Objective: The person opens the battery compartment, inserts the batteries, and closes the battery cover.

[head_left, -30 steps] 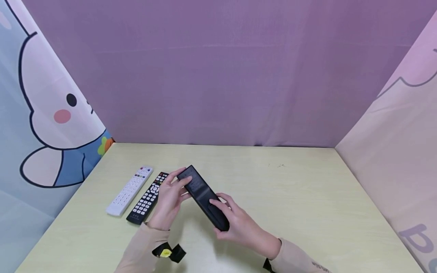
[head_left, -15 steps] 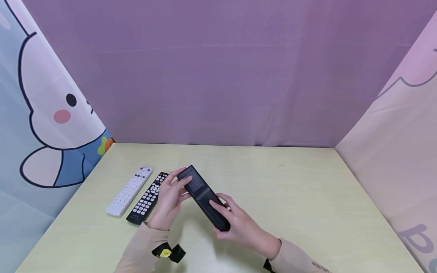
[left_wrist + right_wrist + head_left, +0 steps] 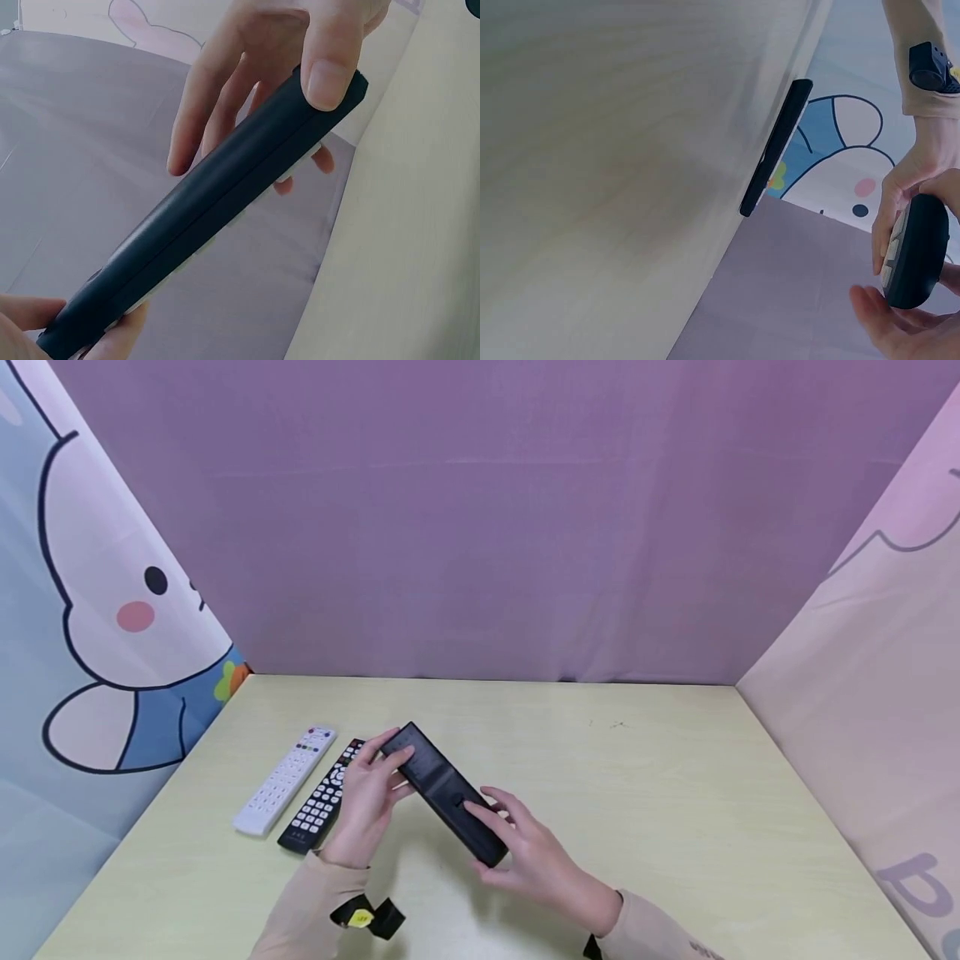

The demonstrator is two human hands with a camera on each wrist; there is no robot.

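Note:
A black remote control (image 3: 431, 772) is held above the table with its plain back turned up; its buttons face down, pale edges of them showing in the left wrist view. My left hand (image 3: 370, 797) pinches its far-left end, thumb on the back and fingers beneath. The near-right end is gripped by my right hand (image 3: 536, 852), whose thumb lies on the back beside a small notch. In the right wrist view the rounded end of the remote (image 3: 922, 255) appears between thumb and fingers.
To the left, a second black remote (image 3: 318, 810) with white buttons lies on the table (image 3: 660, 793), partly behind my left hand. Beside it is a white remote (image 3: 285, 781). A purple cloth (image 3: 487, 543) stands along the back, with printed cloths at both sides.
The held remote has shifted slightly left with both hands on it and tilted a little. A small notch on its back now shows by my right thumb.

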